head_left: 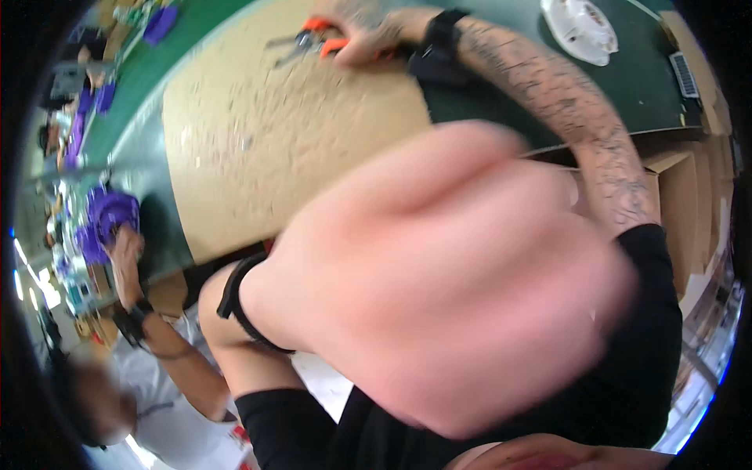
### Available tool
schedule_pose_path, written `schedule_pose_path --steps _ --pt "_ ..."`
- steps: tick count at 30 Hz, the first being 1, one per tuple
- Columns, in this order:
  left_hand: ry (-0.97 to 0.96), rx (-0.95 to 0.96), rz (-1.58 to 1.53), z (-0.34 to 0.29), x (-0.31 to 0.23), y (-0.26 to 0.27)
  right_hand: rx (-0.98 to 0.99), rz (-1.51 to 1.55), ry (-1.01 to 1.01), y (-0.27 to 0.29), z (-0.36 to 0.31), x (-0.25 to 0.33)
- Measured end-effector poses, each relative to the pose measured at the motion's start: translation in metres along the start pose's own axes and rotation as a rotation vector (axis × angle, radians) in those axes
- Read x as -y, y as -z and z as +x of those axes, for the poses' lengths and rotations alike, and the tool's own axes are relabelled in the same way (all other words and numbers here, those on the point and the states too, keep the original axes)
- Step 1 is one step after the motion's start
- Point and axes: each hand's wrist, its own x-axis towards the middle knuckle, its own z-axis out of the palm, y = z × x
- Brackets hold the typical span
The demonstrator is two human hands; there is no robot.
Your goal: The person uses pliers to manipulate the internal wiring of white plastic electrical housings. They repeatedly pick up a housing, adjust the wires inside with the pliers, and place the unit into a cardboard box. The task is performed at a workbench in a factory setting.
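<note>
My left hand (439, 274) is raised close to the camera and fills the middle of the view. Motion smears it, so its fingers cannot be made out; a thin black band (233, 301) circles the wrist. Farther off, my right hand (364, 35) lies at the far edge of a tan cardboard sheet (258, 157). Its fingers are closed around orange-handled pliers (334, 47), whose metal jaws point left over the cardboard. The hand covers part of the handles. A black watch-like strap (442, 39) is on the right wrist.
Beneath the cardboard is a green table (642, 94). A white plastic shell (580, 31) rests at the far right, near cardboard boxes (677, 196). On the left, a co-worker's hand (125, 258) touches a purple part (113, 211); more purple pieces (160, 25) lie beyond.
</note>
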Motion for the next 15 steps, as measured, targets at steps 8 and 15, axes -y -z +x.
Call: schedule_pose_path --steps 8,15 --pt "-0.014 -0.023 -0.13 -0.022 -0.023 0.006 -0.46 0.432 -0.234 0.081 -0.2 0.099" --pt "0.41 0.309 -0.125 -0.061 0.028 -0.018 -1.124 0.391 -0.814 0.057 -0.532 0.119"
